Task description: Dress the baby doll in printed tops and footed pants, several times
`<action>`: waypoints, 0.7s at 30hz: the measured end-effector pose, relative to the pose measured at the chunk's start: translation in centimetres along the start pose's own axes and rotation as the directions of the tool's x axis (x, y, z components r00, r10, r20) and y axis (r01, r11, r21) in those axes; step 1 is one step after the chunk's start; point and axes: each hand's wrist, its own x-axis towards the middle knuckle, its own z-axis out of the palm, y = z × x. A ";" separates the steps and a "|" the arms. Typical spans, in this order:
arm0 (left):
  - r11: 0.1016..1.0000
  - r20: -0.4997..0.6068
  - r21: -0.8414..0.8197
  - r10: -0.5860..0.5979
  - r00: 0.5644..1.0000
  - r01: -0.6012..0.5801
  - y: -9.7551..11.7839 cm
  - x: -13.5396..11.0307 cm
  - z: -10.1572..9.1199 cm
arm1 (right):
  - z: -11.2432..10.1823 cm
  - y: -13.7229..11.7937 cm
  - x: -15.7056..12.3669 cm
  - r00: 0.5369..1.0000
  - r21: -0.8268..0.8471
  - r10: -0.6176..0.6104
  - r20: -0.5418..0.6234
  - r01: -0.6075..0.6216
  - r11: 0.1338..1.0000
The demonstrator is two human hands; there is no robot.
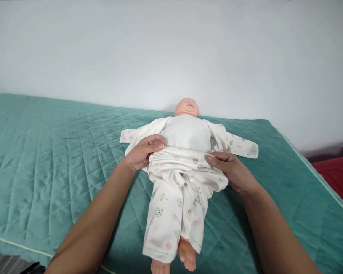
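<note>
A doll point(185, 133) lies supine at the centre of the green quilted cover point(45, 152), head toward 12 o'clock, feet toward 6. My left hand point(141, 154), at 9 o'clock of its waist, pinches the waistband of the printed trousers point(174, 205) between thumb and curled fingers. My right hand point(234, 173), at 3 o'clock, pinches the same band. The open white top point(240, 144) lies spread beneath.

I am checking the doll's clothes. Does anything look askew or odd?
Yes. The printed top lies open; the doll shows its white torso. The trousers are bunched at the waist, where left hand and right hand hold them.
</note>
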 end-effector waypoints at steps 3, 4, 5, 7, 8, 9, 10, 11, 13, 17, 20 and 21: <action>0.997 -0.002 0.056 -0.059 0.998 0.059 0.0 -0.1 -0.7 | -0.7 0.2 0.2 1.000 0.012 0.019 0.023 -0.019 1.000; 0.996 -0.012 0.063 -0.064 0.998 0.065 0.0 -0.1 -0.9 | -0.9 0.2 0.3 1.000 0.019 0.021 0.013 -0.021 1.000; 0.996 -0.021 0.065 -0.066 0.998 0.067 -0.1 -0.1 -1.0 | -1.2 0.2 0.3 1.000 0.037 0.019 -0.005 -0.019 0.999; 0.997 -0.036 0.047 -0.058 0.998 0.059 -0.3 0.0 -1.1 | -1.6 0.0 0.3 0.999 0.106 0.000 -0.044 0.005 0.994; 0.999 -0.049 0.025 -0.044 0.998 0.045 -0.4 0.1 -1.1 | -1.6 -0.2 0.2 0.998 0.149 -0.019 -0.062 0.028 0.988; 1.000 -0.065 -0.005 -0.025 0.998 0.024 -0.4 0.1 -1.1 | -1.6 -0.3 0.1 0.996 0.190 -0.044 -0.081 0.059 0.980; 0.999 -0.083 -0.040 -0.001 0.997 -0.002 -0.5 0.2 -1.0 | -1.4 -0.5 0.0 0.992 0.220 -0.073 -0.099 0.093 0.971; 0.997 -0.101 -0.077 0.023 0.995 -0.031 -0.6 0.2 -0.9 | -1.3 -0.6 -0.1 0.988 0.239 -0.104 -0.116 0.129 0.963; 0.988 -0.124 -0.139 0.054 0.991 -0.072 -0.6 0.1 -0.7 | -0.8 -0.7 -0.3 0.980 0.242 -0.152 -0.132 0.181 0.953; 0.980 -0.124 -0.193 0.031 0.992 -0.055 -0.4 -0.1 -0.4 | -0.4 -0.1 0.1 0.980 0.146 -0.177 -0.089 0.189 0.971; 0.980 -0.115 -0.199 -0.010 0.993 -0.013 -0.2 -0.2 -0.4 | -0.6 0.7 0.9 0.971 -0.038 -0.199 -0.131 0.196 0.980; 0.980 -0.113 -0.201 -0.017 0.993 -0.006 -0.2 -0.1 -0.5 | -0.8 1.0 1.2 0.962 -0.127 -0.217 -0.166 0.197 0.972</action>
